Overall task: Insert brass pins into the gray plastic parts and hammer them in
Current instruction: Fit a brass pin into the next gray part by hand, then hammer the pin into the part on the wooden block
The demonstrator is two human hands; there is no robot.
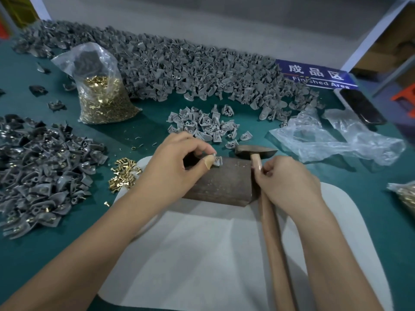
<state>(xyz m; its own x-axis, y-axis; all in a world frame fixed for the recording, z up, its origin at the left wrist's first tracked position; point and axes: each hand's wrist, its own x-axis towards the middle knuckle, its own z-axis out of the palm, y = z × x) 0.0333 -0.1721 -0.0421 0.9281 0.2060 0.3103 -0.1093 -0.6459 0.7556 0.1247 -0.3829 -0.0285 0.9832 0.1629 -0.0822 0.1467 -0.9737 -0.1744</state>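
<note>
Left hand (177,162) pinching gray part (217,161), pin hidden, right hand (287,182) gripping hammer (256,153)

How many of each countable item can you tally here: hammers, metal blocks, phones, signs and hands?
Hammers: 1
Metal blocks: 1
Phones: 1
Signs: 1
Hands: 2, left hand and right hand
Total: 6

Evenly lit from above, fairly bright; soft shadows under forearms on the white mat (202,254). Slightly soft throughout, blurrier toward edges. Strong wide-angle bending at corners. Faint glare on the plastic bag (332,140).
</note>
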